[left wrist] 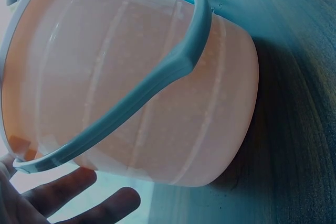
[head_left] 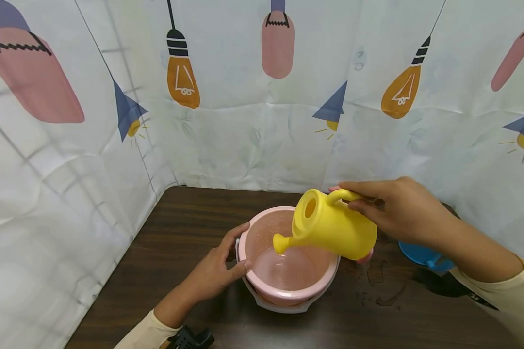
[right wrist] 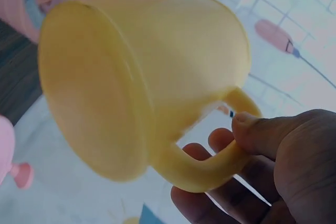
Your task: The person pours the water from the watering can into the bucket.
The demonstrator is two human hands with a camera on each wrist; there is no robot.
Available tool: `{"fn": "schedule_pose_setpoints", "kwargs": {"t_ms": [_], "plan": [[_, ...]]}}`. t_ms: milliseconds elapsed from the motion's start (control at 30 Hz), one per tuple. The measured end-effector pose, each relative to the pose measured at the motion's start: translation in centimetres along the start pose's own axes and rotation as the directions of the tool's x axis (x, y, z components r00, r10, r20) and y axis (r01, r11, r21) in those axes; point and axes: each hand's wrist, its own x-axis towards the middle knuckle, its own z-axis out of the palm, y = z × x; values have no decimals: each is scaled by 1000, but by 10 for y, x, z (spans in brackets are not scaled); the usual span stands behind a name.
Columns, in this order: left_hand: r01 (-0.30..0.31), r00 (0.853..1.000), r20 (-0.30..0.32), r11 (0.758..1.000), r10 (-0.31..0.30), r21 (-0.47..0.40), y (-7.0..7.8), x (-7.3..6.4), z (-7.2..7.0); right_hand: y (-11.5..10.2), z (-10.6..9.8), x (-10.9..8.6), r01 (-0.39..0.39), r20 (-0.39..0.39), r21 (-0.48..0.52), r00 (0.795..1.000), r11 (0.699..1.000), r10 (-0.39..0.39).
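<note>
In the head view a yellow toy watering can (head_left: pixel 336 228) is tipped to the left above a pink bucket (head_left: pixel 288 291), its spout over the bucket's opening. My right hand (head_left: pixel 397 208) grips the can's loop handle, fingers wrapped around it in the right wrist view with the thumb on top. A little clear liquid glints on the bucket's bottom. At the bucket's left rim, my left hand (head_left: pixel 218 269) holds on with thumb and forefinger. The other fingers (left wrist: pixel 107 208) stretch along the outside, below the grey carrying handle (left wrist: pixel 152 87).
A blue container (head_left: pixel 423 254) with a handle stands partly behind my right forearm. Something pink (right wrist: pixel 6 145) with a knob shows behind the can. Wet streaks (head_left: pixel 388 298) lie on the dark wooden table (head_left: pixel 188 213). A printed curtain (head_left: pixel 253 140) hangs behind and left.
</note>
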Motion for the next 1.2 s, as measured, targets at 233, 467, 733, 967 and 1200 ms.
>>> {"fn": "schedule_pose_setpoints", "kwargs": {"t_ms": [233,467,733,967,1200], "plan": [[4,1000,0,1000,-4,6,0,1,0,21,-3,-22,-28,-34,-11,999,1000,28],[-7,1000,-6,1000,8,12,0,0,0,34,0,-41,-141,-35,53,989,989,143],[-8,1000,-2,1000,8,0,0,0,0,51,6,-64,-257,-42,96,964,962,261],[-32,999,-4,999,32,-1,1,0,-1,62,15,-84,-333,2,188,941,924,339],[-42,999,1,999,42,-3,1,1,0,67,26,-106,-398,20,257,913,881,407]]}}
